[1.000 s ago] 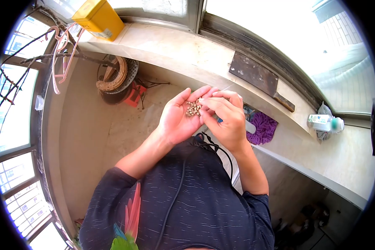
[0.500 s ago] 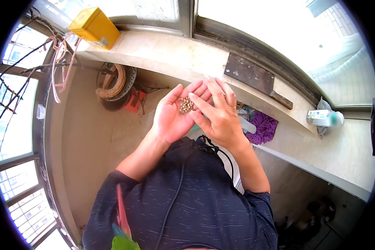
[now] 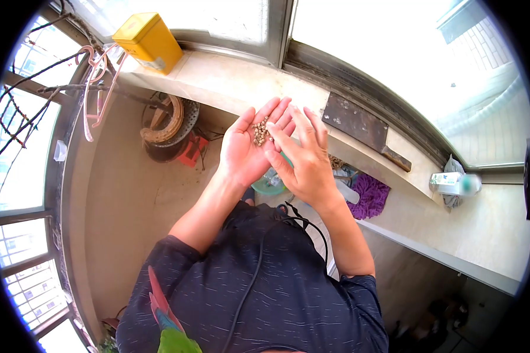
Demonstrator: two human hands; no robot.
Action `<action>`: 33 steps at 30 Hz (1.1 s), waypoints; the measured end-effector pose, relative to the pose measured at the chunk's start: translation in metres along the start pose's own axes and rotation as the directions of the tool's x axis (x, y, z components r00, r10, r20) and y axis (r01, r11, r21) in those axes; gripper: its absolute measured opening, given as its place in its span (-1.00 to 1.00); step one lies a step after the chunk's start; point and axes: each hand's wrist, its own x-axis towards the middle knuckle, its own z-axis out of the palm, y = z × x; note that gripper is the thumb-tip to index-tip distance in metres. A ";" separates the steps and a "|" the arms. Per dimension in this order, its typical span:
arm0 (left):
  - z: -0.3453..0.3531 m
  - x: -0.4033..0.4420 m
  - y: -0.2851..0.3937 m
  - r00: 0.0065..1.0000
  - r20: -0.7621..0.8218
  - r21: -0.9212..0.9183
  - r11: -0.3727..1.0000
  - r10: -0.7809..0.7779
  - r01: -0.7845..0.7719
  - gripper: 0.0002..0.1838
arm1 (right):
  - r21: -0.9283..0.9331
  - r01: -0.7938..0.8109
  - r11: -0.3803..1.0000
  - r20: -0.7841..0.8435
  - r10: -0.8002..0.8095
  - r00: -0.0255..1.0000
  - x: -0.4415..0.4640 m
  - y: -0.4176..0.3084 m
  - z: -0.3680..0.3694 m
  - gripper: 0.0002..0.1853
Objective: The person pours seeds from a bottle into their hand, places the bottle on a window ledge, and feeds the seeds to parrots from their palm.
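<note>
At the middle of the view, cradling pellets [image 3: 261,132] in the left hand [image 3: 241,154], palm up and open, thumb spread out. Coming in from four o'clock with the right hand [image 3: 305,167], unclenched, thumb and index apart, tips right by the pellets; too close to tell touching from hovering. Beyond the hands, at ten o'clock, a yellow tin [image 3: 150,44] on the surface [image 3: 229,73]; at four, a purple cloth [image 3: 370,197]; down at seven, red feathers [image 3: 157,296] against the dark shirt [image 3: 288,288].

The green bird [image 3: 178,342] is cut off at seven o'clock; the bottle cap [image 3: 470,185] blurs at three; dark objects [image 3: 439,320] at four are indistinct.
</note>
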 end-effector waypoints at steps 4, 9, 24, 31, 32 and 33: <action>0.003 -0.002 0.004 1.000 -0.005 0.003 1.000 0.024 -0.024 -0.42 | -0.044 0.059 0.997 -0.027 -0.061 0.998 -0.004 0.001 -0.004 -0.66; 0.005 -0.005 0.000 1.000 0.006 -0.016 1.000 -0.012 0.013 -0.44 | -0.028 0.057 0.998 0.006 -0.057 0.998 0.001 -0.004 0.000 -0.73; 0.006 -0.012 -0.011 0.997 0.019 0.020 0.997 -0.077 0.077 -0.41 | -0.143 0.065 0.988 0.064 -0.056 0.996 -0.008 -0.008 -0.014 -0.57; -0.001 -0.011 -0.014 0.993 0.044 0.003 0.994 -0.111 0.111 -0.38 | -0.081 0.101 0.992 0.129 -0.090 0.988 -0.014 -0.012 -0.018 -0.47; 0.001 -0.011 -0.015 0.993 0.045 0.016 0.994 -0.113 0.112 -0.38 | -0.111 0.089 0.990 0.113 -0.076 0.991 -0.013 -0.011 -0.019 -0.47; 0.005 -0.011 -0.016 0.992 0.045 0.029 0.993 -0.114 0.113 -0.38 | -0.141 0.075 0.987 0.097 -0.062 0.993 -0.011 -0.008 -0.020 -0.47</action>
